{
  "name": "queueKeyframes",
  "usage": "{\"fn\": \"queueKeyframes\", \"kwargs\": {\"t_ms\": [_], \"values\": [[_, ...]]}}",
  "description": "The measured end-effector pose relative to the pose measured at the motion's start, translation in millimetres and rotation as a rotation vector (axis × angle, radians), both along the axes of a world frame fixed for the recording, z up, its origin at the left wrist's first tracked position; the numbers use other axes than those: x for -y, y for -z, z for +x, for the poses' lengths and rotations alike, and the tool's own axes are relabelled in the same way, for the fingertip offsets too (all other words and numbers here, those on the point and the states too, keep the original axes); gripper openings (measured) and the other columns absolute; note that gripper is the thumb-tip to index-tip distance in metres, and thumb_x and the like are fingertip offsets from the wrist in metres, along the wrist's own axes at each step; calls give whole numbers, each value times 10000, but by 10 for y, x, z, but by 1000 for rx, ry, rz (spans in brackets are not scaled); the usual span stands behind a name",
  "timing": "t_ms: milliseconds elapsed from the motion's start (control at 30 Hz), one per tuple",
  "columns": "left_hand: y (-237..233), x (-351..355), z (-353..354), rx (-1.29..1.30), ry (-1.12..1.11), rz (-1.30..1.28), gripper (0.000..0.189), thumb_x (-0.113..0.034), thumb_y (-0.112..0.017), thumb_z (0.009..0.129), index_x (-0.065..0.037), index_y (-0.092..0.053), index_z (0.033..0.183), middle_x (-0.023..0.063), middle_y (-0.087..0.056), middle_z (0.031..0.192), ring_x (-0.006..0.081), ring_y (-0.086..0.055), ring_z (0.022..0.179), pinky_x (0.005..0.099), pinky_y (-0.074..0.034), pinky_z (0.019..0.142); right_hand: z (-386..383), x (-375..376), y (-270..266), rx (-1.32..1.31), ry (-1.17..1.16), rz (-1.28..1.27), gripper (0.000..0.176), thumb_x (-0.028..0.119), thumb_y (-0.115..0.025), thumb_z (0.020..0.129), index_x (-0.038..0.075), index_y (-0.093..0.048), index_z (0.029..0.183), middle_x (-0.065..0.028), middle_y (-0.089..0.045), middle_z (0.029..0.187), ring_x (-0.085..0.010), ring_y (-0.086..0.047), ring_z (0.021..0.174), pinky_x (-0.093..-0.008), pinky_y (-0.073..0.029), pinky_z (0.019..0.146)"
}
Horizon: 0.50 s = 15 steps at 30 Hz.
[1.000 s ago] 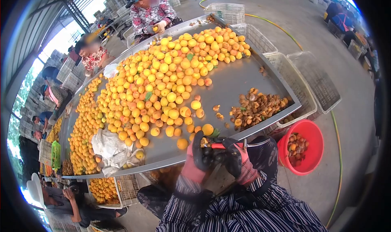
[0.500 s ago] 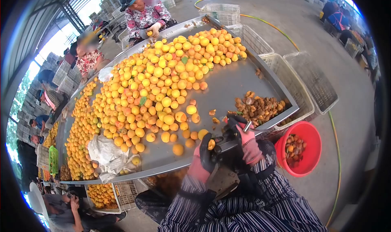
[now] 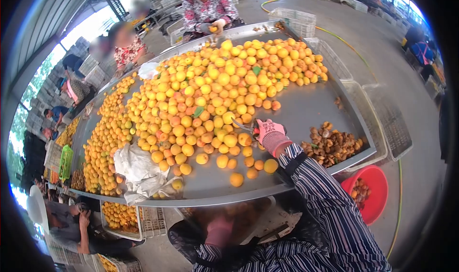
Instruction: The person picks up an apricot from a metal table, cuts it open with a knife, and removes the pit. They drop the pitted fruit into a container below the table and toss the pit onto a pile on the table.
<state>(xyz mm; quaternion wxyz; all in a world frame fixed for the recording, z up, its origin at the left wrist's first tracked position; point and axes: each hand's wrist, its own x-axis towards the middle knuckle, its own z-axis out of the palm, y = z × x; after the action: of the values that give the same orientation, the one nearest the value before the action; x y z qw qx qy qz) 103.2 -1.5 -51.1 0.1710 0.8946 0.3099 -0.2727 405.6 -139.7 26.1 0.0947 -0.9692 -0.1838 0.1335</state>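
Note:
A large heap of apricots (image 3: 210,88) covers much of the metal table (image 3: 306,102). My right hand (image 3: 272,134), in a pink glove with dark fingers, reaches over the table to the heap's near right side. It is closed round small shears (image 3: 244,126), whose thin curved metal tips touch or nearly touch the apricots. Below the table's front edge is my left hand (image 3: 221,230), also in a pink glove. Motion smears it, so its fingers do not show clearly. Beside my right forearm lies a pile of brownish apricot pieces (image 3: 331,145).
A red bucket (image 3: 375,202) holding pieces stands at the right. Pale crates (image 3: 366,114) line the table's right side. A white cloth (image 3: 143,171) lies on the near left. Two people (image 3: 210,7) work across the table, and another sits at lower left. A hose (image 3: 400,205) crosses the floor.
My right hand has moved forward from the table's front edge to the heap with the shears. My left hand, which held an apricot piece, has dropped below the edge. The view has shifted.

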Motion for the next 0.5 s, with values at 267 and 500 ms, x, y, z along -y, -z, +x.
{"fn": "queueKeyframes", "kwargs": {"t_ms": [267,500], "values": [[-364,125,148,637,-191,-703,379,-298,-540,897,-12,-584,1142,125,-652,1029,214,-630,948,310,-523,739,-18,258,41,-248,-201,741,565,209,-710,722,109,-487,1232,-99,-596,1086,-231,-596,994,-351,-484,848],[-1272,425,441,909,-370,-1596,403,-211,-419,962,-2,-410,1307,132,-530,1223,196,-555,1070,319,-494,856,-1345,758,-702,-835,-89,1083,614,-13,-688,762,2,-408,1308,-80,-566,1187,-147,-550,1066,-264,-459,901]]}}
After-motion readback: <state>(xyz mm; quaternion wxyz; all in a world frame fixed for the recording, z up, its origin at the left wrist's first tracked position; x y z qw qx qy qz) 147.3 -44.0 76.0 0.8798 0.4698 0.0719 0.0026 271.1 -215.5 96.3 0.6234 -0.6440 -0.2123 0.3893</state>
